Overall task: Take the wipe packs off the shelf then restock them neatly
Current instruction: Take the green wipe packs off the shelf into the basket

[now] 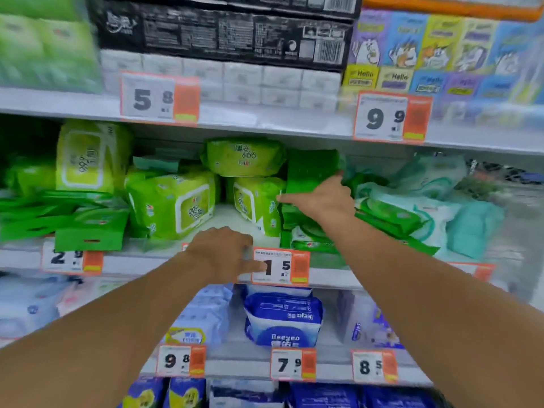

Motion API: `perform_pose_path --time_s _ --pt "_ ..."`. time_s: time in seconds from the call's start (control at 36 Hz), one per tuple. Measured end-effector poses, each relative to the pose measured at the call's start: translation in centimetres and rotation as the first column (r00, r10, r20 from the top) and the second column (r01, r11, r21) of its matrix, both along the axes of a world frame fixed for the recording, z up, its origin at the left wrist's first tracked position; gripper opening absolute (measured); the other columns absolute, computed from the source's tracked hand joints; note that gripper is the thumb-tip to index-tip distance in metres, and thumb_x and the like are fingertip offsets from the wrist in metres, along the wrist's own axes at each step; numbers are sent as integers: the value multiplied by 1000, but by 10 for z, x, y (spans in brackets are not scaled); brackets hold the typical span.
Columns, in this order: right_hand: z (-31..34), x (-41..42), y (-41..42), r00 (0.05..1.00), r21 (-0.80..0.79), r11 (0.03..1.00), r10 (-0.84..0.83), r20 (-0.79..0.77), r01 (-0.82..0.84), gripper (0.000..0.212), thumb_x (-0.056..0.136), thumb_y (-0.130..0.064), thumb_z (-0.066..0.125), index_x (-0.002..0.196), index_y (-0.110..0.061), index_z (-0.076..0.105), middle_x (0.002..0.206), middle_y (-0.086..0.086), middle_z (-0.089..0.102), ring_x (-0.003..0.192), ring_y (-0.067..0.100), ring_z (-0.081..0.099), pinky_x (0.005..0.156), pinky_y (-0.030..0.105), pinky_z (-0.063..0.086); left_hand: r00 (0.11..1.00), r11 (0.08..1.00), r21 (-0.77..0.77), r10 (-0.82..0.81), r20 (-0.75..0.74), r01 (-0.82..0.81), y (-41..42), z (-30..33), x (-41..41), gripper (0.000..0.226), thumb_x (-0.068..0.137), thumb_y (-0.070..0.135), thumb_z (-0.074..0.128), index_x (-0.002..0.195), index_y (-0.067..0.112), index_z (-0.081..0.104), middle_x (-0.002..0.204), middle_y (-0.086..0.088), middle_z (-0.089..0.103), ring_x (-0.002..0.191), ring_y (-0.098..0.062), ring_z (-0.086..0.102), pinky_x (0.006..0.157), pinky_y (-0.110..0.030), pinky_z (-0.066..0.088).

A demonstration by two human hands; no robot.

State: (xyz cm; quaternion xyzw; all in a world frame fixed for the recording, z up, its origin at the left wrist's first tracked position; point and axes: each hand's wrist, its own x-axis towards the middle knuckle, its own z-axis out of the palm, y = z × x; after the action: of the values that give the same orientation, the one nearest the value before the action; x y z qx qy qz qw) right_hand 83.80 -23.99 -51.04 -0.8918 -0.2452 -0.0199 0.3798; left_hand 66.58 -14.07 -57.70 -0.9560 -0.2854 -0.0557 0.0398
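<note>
The middle shelf [147, 257] holds a jumble of green wipe packs. Lime-green packs [173, 204] stand and lie at its centre, one more [244, 156] on top. My right hand [323, 198] reaches in among dark green flat packs [312, 169] and touches them; its thumb points left and its fingers lie against the packs. Whether it grips one I cannot tell. My left hand [226, 254] hovers at the shelf's front edge, fingers loosely bent and holding nothing, beside the 1.5 price tag [281, 266].
Dark green flat packs [59, 219] pile at the left, pale mint packs [426, 207] at the right. Above are tissue bundles [223, 39] and colourful packs [441, 54]. Below stand blue wipe packs [284, 319]. Price tags line every shelf edge.
</note>
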Motion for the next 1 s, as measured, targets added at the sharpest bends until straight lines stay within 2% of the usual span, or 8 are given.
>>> perform_pose_path --time_s 0.11,0.25,0.44,0.56,0.67,0.83,0.94,1.0 --pt "17 18 5 925 154 982 158 -346 -110 136 46 -53 97 152 -3 29 139 13 55 130 34 53 107 44 47 1000 1000 -13 13 -10 -13 -1 0 3 62 81 81 45 121 36 57 119 0 63 107 -24 58 77 -32 39" --pt "30 19 -15 656 351 926 351 -668 -138 30 68 -42 86 76 -20 67 69 4 71 74 25 70 94 41 52 1000 999 -37 27 -8 -27 -3 3 2 59 81 81 46 115 34 58 116 -2 63 99 -23 56 76 -32 39" --pt "28 -9 -67 277 718 693 680 -679 59 31 76 -44 73 95 -20 72 94 2 72 84 21 65 92 28 44 998 977 -209 57 21 -51 -7 3 -6 67 75 83 50 123 37 56 128 -1 61 109 -24 60 87 -35 49" --pt "2 -50 -111 105 790 610 783 -613 66 35 76 -41 68 97 -13 75 110 8 70 84 25 66 84 33 50 871 792 -565 91 483 230 -25 19 -37 91 69 68 73 145 37 34 140 20 42 121 -6 47 98 -13 40" --pt "-22 -95 -145 -74 866 496 867 -492 57 48 85 -46 58 110 -5 66 94 20 65 70 30 64 57 39 57 686 577 -665 232 690 474 -41 16 -75 142 35 81 79 154 28 23 154 11 35 140 -10 36 110 -30 34" --pt "-57 -163 -121 -485 866 498 767 -421 35 50 84 -32 54 111 9 61 90 32 60 70 34 58 53 36 54 598 215 -648 256 760 731 -50 9 -131 84 33 48 99 102 9 70 91 -3 76 81 -16 73 67 -27 58" --pt "-77 -193 -101 -546 809 588 675 -496 -8 64 78 -30 74 128 6 58 111 43 61 66 49 68 49 45 59 533 200 -724 554 640 661 -45 -8 -184 84 37 47 97 110 14 73 96 -3 77 83 -17 75 63 -29 60" --pt "-83 -199 -91 -317 732 674 676 -665 -100 68 79 -53 72 127 -5 66 121 30 66 76 46 72 54 46 61 505 272 -821 678 534 502 -41 -25 -208 93 51 57 89 132 20 59 116 0 73 100 -19 71 78 -36 59"
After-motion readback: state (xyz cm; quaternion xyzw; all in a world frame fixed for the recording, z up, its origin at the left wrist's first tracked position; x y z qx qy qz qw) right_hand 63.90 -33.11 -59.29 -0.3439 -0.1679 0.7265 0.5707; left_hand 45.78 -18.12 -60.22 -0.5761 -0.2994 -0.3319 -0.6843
